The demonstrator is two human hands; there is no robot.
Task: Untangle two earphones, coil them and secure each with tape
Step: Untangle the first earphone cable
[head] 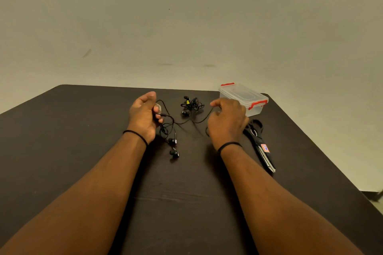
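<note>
A dark table [62,151] fills the lower half of the view, its far edge against a plain pale wall [186,16] at 12 o'clock and its right edge running diagonally down toward 4 o'clock. Two bare forearms enter from 6 o'clock, each with a thin black band at the wrist. A clear plastic box [243,98] with red clips, lid on, stands near the far right corner at about 1 o'clock, just behind the right hand [227,122]. Black-handled scissors [260,144] lie closed at 3 o'clock of that hand, partly hidden beneath it, blades pointing back toward the near right edge. The left hand [143,116] is curled around the plug end of a black earphone cord [187,121], with a small pale object, possibly tape, half hidden in its fingers. The cord sags between the hands to the right hand, whose thumb and forefinger pinch it. That cord's loose loops and two earbuds [173,147] lie on the table at 5 o'clock of the left hand. A second earphone [191,104] lies bundled at 12 o'clock between the hands, touching neither. Bare tabletop extends broadly to the left and toward the near edge.
</note>
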